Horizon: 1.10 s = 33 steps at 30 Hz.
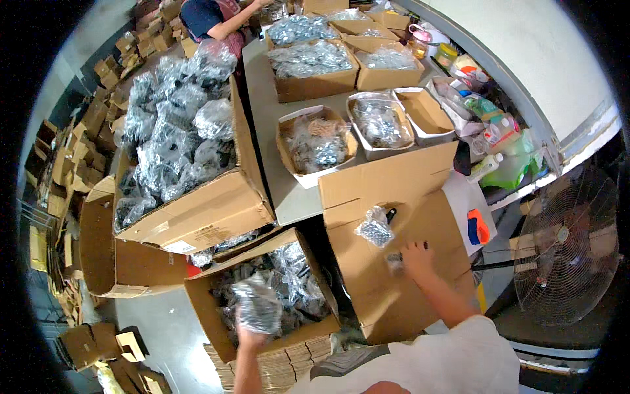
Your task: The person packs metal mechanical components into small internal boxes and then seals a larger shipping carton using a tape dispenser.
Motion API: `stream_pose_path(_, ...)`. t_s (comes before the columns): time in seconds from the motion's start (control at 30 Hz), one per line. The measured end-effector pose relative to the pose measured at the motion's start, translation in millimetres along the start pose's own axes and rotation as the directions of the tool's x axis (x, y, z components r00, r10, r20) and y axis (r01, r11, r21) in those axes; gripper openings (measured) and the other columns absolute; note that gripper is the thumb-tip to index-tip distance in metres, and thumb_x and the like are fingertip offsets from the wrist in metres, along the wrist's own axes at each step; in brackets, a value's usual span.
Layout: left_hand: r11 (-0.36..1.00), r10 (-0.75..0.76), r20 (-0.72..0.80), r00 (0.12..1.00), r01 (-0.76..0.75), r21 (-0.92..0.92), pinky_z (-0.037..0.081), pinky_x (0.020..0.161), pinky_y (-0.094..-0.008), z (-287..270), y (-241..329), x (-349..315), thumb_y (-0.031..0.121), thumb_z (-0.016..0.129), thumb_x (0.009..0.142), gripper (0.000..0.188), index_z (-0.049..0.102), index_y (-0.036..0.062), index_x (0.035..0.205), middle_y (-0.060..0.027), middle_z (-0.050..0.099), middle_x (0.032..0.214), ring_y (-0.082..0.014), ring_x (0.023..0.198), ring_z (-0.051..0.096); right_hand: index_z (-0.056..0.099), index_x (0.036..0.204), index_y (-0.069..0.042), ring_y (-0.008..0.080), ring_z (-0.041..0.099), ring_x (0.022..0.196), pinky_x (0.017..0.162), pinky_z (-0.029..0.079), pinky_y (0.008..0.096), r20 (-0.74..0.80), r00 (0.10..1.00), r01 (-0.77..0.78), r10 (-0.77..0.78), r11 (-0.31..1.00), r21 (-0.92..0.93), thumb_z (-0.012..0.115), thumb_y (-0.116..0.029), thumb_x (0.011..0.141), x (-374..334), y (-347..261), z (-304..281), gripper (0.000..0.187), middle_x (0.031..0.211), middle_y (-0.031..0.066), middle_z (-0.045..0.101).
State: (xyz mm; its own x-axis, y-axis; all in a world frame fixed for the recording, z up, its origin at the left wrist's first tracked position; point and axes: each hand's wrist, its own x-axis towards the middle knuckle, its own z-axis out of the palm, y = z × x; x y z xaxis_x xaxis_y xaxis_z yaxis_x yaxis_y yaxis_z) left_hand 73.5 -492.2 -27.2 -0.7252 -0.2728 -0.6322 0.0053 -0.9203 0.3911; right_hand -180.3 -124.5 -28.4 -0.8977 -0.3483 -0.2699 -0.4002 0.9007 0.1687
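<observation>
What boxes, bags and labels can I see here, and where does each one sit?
Large brown cardboard box, left: heaped with clear plastic bags.
White paper label: small rectangle on that box's front.
Lower brown carton: left hand lifts a clear bag.
Flat brown cardboard sheet: under right hand, small clear bag lying there.

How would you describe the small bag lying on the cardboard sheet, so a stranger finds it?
Start at the big flat cardboard sheet in front of the person, beside the fan. The small bag of shiny parts lies alone on it, just beyond the right hand; every other bag sits inside a box.
</observation>
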Motion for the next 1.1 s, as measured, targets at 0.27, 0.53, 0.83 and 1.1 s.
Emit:
stream_pose_path(0.27,0.292,0.210,0.562,0.800,-0.600,0.745,0.042,0.089,-0.0430,164,-257,5,0.009,0.057,0.079,0.038,0.053,0.0099,0.116,-0.0133,0.052,0.112,-0.0286,0.102,0.052,0.054,0.116,-0.011,0.0294,0.044,0.113,0.092,0.037,0.0433,-0.523,0.821,0.400,-0.228,0.884,0.242,0.069,-0.012,0.067,47,53,-9,0.052,0.123,0.0111,0.047)
stream_pose_path(0.53,-0.835,0.048,0.468,0.882,-0.222,0.503,0.018,0.103,-0.0557,199,-335,76,0.016,0.064,0.070,0.037,0.064,0.0272,0.106,-0.0074,0.032,0.133,-0.0295,0.126,0.027,0.054,0.106,-0.007,0.0334,0.046,0.106,0.090,0.039,0.0416,-0.375,0.924,0.285,0.072,0.524,0.803,0.067,-0.011,0.072,30,182,61,0.037,0.105,0.0161,0.052)
stream_pose_path(0.83,-0.055,0.386,0.363,0.848,-0.371,0.927,0.032,0.093,-0.0439,80,-382,21,0.019,0.070,0.066,0.051,0.055,0.0162,0.115,-0.0115,0.046,0.105,-0.0293,0.103,0.042,0.055,0.101,-0.004,0.0262,0.053,0.094,0.081,0.045,0.0356,-0.437,0.896,0.390,0.076,0.334,0.858,0.066,-0.008,0.074,98,198,14,0.028,0.097,0.0132,0.054)
stream_pose_path(1.1,0.977,0.194,-0.556,0.808,-0.209,0.037,0.044,0.048,-0.0249,239,-345,57,0.032,0.056,0.089,0.026,0.052,0.0079,0.097,-0.0062,0.056,0.089,-0.0167,0.064,0.051,0.052,0.106,0.004,0.0212,0.057,0.088,0.079,0.046,0.0341,-0.042,0.996,0.085,0.084,-0.623,0.777,0.061,-0.012,0.079,284,133,-133,0.033,0.098,0.0107,0.059)
